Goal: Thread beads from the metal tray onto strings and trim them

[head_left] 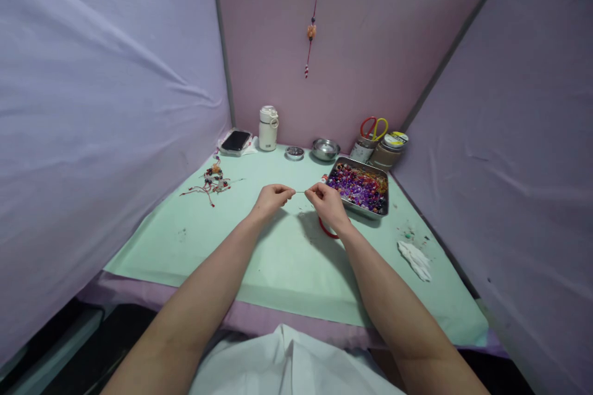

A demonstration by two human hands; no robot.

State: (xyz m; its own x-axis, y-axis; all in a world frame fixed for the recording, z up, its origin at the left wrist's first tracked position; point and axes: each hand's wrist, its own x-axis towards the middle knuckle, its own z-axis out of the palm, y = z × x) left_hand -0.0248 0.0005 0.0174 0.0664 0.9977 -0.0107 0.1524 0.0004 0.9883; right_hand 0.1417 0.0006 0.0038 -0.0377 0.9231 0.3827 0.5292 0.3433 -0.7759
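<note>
Over the middle of the table, my left hand (272, 199) and my right hand (325, 201) face each other, fingertips pinched. A short, thin dark cord (300, 192) stretches straight between the two pinches; whether it is thread or wire is too fine to tell. Just behind my right hand stands a metal tray (365, 212) heaped with purple, red and dark beads. Under my right wrist a red loop, like a scissors handle (328, 231), lies on the table, the rest of it hidden.
Finished-looking beaded strings (214, 180) lie at the left. Along the back are a phone (236, 141), white bottle (268, 129), small round dish (294, 153), steel bowl (325, 150) and jars (388, 152) with scissors (374, 128). A white cloth (414, 260) lies right; a beaded pendant (311, 32) hangs behind.
</note>
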